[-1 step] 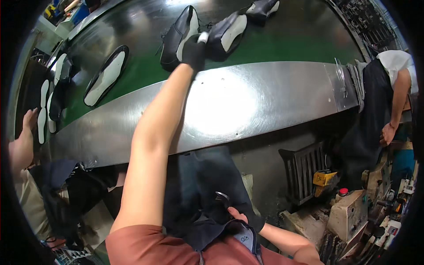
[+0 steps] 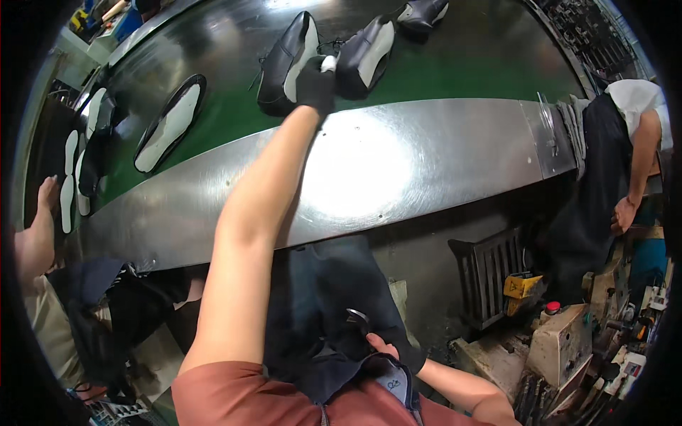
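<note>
Broadly, a dark green, glossy flat work surface [image 2: 469,71] takes up the upper view. Along its near side runs a long curved strip of brushed silver metal [image 2: 462,142], glaring white mid-length.

At right, a co-worker in white top and dark apron [image 2: 604,149]; at left, another in pale trousers [image 2: 57,326], 1 bare hand near the pieces there. Below right, a slatted black plastic crate [image 2: 490,277] and a worn beige box-shaped machine housing [image 2: 561,341].

Shoes next. A black leather shoe with pale sole and loose laces [image 2: 280,67] lies tilted on the green surface, upper centre. Just right of it, a matching black shoe with pale sole [image 2: 355,60]; beyond, 1 more, smaller in view [image 2: 420,15]. Well left, a black-rimmed, white-centred shoe [image 2: 170,124].

Left hand, black-gloved, white at 1 digit's tip [image 2: 315,86], reaches to the near ends of the 2 central shoes, overlapping the left shoe's edge; cannot tell whether the fingers pinch it.

Right hand, dark-gloved, thumb bare [image 2: 401,351], is low before the wearer's body, closed around a small curved shiny metal tool [image 2: 359,317], bright end up.

Smallest: a red round button [image 2: 553,307] on the housing.
</note>
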`<state>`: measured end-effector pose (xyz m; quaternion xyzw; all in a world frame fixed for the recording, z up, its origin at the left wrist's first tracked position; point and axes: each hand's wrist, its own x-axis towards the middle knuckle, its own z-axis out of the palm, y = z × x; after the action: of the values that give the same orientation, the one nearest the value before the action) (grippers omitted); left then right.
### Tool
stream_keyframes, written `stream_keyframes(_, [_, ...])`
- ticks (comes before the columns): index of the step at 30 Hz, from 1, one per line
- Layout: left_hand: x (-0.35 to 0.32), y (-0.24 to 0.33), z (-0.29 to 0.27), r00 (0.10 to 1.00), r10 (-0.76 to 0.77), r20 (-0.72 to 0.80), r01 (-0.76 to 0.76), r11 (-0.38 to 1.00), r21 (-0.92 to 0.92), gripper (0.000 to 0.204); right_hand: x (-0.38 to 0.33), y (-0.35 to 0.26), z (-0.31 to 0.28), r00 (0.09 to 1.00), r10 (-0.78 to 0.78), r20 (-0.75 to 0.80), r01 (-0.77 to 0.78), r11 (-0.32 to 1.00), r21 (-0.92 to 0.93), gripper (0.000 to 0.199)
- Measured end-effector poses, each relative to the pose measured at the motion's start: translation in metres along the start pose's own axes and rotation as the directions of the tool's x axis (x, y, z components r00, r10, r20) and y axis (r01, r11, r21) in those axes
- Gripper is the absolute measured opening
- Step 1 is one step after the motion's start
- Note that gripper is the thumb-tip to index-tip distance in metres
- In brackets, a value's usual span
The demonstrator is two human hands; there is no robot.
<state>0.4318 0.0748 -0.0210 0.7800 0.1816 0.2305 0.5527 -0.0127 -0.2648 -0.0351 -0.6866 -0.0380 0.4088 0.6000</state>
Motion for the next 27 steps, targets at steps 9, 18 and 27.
stream_keyframes(9, [-0.032,0.073,0.056,0.989,-0.086,0.117,-0.009,0.771,0.637,0.098,-0.006,-0.018,0.002,0.966,0.256,0.042,-0.258,0.965,0.056,0.041])
stream_keyframes(18, [-0.217,0.06,-0.206,0.969,0.142,0.202,-0.131,0.989,-0.069,0.056,-0.017,-0.021,0.0,0.988,0.146,-0.048,-0.129,0.957,0.258,0.043])
stream_keyframes(27, [-0.417,0.06,-0.324,0.996,0.027,0.085,-0.014,0.988,-0.151,0.041,-0.012,-0.011,-0.002,0.969,0.245,0.009,-0.244,0.967,-0.071,0.071])
